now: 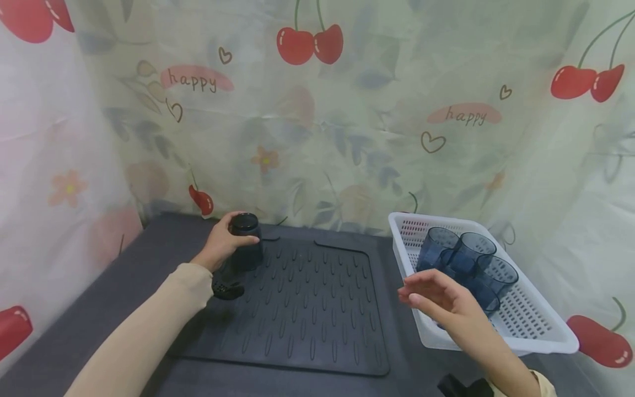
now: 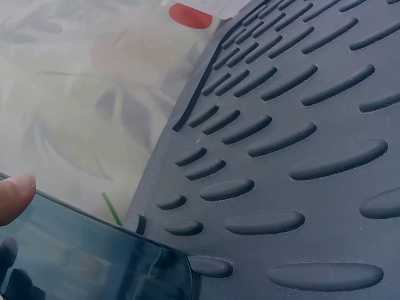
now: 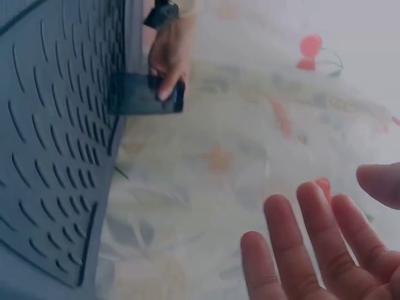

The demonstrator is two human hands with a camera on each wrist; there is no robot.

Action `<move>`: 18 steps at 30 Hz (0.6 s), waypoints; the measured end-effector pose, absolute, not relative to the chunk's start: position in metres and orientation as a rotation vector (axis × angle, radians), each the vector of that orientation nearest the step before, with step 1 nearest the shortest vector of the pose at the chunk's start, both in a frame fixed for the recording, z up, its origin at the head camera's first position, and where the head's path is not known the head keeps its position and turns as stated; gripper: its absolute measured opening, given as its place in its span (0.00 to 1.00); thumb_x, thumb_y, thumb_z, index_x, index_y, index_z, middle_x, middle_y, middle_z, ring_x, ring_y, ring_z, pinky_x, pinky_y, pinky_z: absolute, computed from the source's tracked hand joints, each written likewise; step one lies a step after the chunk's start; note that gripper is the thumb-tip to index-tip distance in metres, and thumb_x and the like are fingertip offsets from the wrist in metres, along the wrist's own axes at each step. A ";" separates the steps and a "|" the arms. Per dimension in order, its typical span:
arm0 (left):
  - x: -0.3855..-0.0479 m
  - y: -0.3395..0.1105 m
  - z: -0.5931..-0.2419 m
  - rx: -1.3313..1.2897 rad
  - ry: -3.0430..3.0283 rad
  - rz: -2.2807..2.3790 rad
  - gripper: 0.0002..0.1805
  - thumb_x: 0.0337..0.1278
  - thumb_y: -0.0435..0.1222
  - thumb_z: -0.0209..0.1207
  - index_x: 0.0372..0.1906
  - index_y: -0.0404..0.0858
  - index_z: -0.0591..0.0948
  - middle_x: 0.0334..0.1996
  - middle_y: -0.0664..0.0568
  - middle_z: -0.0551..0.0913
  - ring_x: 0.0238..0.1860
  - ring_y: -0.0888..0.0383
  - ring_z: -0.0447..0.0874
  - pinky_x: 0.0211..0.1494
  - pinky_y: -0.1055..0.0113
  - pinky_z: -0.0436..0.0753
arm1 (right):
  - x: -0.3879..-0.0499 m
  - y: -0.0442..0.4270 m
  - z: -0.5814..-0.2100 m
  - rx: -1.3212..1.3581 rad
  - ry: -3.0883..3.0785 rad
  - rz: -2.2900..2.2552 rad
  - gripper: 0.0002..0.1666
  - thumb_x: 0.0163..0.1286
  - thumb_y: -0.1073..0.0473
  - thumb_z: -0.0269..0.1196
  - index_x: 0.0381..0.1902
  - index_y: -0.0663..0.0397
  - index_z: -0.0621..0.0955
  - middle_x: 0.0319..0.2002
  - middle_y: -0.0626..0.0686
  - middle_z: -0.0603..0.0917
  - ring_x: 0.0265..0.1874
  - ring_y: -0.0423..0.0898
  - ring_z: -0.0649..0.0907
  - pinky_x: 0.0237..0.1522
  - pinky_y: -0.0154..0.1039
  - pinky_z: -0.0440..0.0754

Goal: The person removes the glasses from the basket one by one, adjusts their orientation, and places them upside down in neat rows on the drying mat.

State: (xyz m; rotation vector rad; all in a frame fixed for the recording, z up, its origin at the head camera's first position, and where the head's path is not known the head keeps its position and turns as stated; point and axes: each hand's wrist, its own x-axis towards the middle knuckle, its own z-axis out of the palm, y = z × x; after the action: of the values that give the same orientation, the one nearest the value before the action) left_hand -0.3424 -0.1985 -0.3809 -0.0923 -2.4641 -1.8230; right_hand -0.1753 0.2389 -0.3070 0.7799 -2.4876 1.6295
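Note:
At the far left of the black ribbed mat [image 1: 307, 309], my left hand [image 1: 223, 242] grips a dark blue glass [image 1: 247, 248] with fingers and thumb around its upper part. The glass stands on the mat, base end up as far as the head view shows. In the left wrist view a fingertip lies on the glass [image 2: 94, 250]; the right wrist view shows the left hand [image 3: 170, 56] holding the glass [image 3: 137, 94]. My right hand [image 1: 453, 309] hovers over the near left side of the white basket, fingers relaxed and holding nothing.
Several blue glasses [image 1: 466, 253] stand together in the white perforated basket [image 1: 541, 325], right of the mat. The dark tabletop [image 1: 278, 383] carries both. A patterned curtain [image 1: 347, 138] hangs behind and at the sides.

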 end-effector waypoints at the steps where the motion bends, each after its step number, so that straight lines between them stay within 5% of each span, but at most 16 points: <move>1: -0.342 -0.199 -0.381 -0.094 -2.463 -1.825 0.46 0.52 0.34 0.69 0.74 0.42 0.58 0.70 0.40 0.63 0.71 0.43 0.61 0.69 0.45 0.66 | -0.175 0.241 -0.306 0.770 -2.459 1.623 0.14 0.71 0.68 0.57 0.54 0.61 0.75 0.44 0.46 0.85 0.45 0.38 0.85 0.47 0.30 0.82; 9: -0.342 -0.199 -0.380 -0.088 -2.469 -1.818 0.46 0.52 0.34 0.69 0.74 0.42 0.58 0.70 0.40 0.63 0.71 0.43 0.61 0.69 0.45 0.66 | -0.181 0.262 -0.307 0.717 -2.159 1.633 0.22 0.69 0.77 0.54 0.60 0.68 0.71 0.48 0.46 0.85 0.48 0.37 0.83 0.48 0.25 0.79; 18: -0.342 -0.199 -0.381 -0.088 -2.491 -1.797 0.46 0.52 0.35 0.70 0.74 0.42 0.57 0.70 0.40 0.63 0.70 0.42 0.62 0.68 0.44 0.66 | -0.188 0.285 -0.313 0.531 -2.108 1.433 0.29 0.68 0.77 0.53 0.67 0.64 0.68 0.56 0.41 0.80 0.56 0.33 0.78 0.54 0.19 0.72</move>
State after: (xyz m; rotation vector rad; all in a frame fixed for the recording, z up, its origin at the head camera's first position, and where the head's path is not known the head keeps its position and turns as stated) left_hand -0.3422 -0.1988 -0.3807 -0.0884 -2.4912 -1.7971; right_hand -0.1881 0.2851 -0.3133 0.5311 -2.1079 1.4332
